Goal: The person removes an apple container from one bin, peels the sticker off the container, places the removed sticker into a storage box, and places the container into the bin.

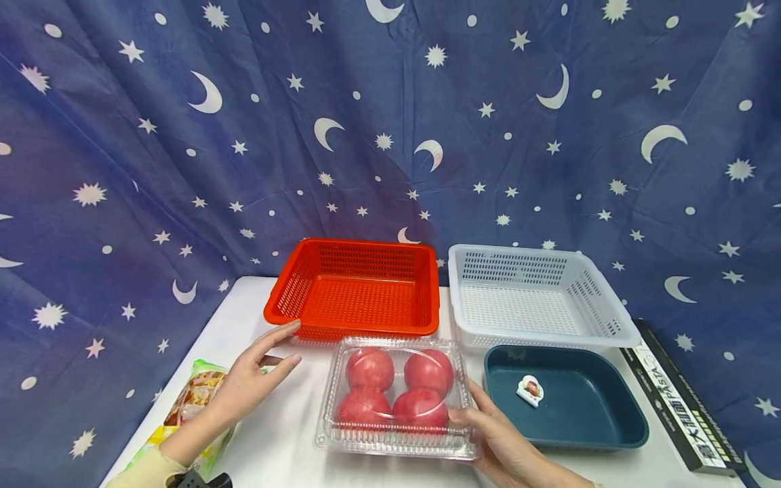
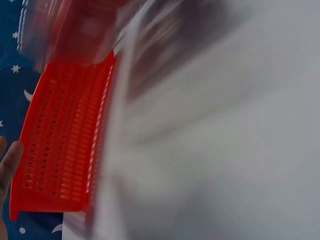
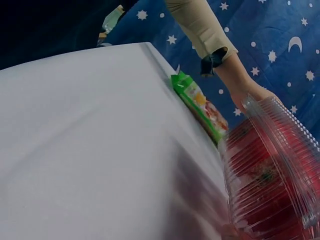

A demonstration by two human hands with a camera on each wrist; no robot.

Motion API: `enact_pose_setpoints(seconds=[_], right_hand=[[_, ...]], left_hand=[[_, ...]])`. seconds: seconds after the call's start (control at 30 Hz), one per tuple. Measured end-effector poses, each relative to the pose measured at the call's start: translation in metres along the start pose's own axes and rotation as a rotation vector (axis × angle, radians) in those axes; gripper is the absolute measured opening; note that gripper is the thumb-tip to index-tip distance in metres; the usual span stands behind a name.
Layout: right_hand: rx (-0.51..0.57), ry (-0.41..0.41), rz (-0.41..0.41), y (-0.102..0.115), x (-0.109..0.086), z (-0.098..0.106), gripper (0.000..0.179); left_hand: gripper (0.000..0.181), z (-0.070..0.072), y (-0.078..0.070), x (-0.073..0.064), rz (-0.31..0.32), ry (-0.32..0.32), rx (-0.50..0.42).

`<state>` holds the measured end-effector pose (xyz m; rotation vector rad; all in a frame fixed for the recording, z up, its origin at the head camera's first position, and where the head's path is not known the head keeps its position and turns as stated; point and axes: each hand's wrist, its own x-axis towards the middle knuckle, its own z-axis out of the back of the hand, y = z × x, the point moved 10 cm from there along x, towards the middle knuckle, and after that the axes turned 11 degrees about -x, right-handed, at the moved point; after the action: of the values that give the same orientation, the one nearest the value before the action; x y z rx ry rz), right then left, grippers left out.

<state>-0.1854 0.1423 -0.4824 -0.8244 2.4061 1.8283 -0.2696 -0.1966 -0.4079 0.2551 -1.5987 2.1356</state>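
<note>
A clear plastic clamshell box [image 1: 396, 444] with several large red round fruits [image 1: 369, 369] inside hangs over the table; its shadow falls on the cloth in the right wrist view. My right hand [image 1: 506, 440] grips the box's right side, thumb over the lid's edge and the other fingers partly hidden. To the left of the box, my left hand [image 1: 244, 383] is held in the air with thumb and fingers spread, holding nothing and apart from it. The box [image 3: 265, 175] looks shut in the right wrist view. Fingers [image 2: 9, 167] of the left hand show at that wrist view's edge.
Behind the box stand a red basket [image 1: 366, 331] and a white basket [image 1: 543, 339]. A dark blue tray [image 1: 586, 437] at right holds a small white item [image 1: 529, 391]. Beyond it lies a long black pasta box [image 1: 683, 407]. A green-and-yellow food bag [image 1: 195, 400] lies under the left arm.
</note>
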Motion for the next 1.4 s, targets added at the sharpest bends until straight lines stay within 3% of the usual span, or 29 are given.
enact_pose_setpoints(seconds=[0.2,0.37,0.53,0.77,0.9,1.1,1.4], right_hand=[[-0.014,-0.008,-0.009,0.01,-0.006,0.0,0.087],[-0.03,-0.035,-0.027,0.021,-0.01,0.002,0.088],[-0.052,-0.068,-0.048,0.03,-0.013,0.005,0.088],[-0.036,-0.101,-0.034,0.045,-0.016,0.009,0.086],[-0.03,-0.123,-0.015,0.052,-0.017,0.012,0.084],[-0.057,-0.186,0.002,0.065,-0.018,0.019,0.079],[-0.033,-0.204,0.042,0.086,-0.017,0.027,0.077]], left_hand=[[0.056,0.023,0.001,0.014,-0.063,-0.07,0.119],[0.053,0.04,0.011,0.023,-0.034,-0.1,0.216],[0.053,0.053,0.022,0.03,-0.007,-0.108,0.244],[0.054,0.055,0.043,0.038,0.05,-0.066,0.296],[0.055,0.054,0.054,0.042,0.094,-0.039,0.284],[0.053,0.054,0.066,0.044,0.146,-0.029,0.191],[0.045,0.05,0.08,0.044,0.185,-0.018,0.048]])
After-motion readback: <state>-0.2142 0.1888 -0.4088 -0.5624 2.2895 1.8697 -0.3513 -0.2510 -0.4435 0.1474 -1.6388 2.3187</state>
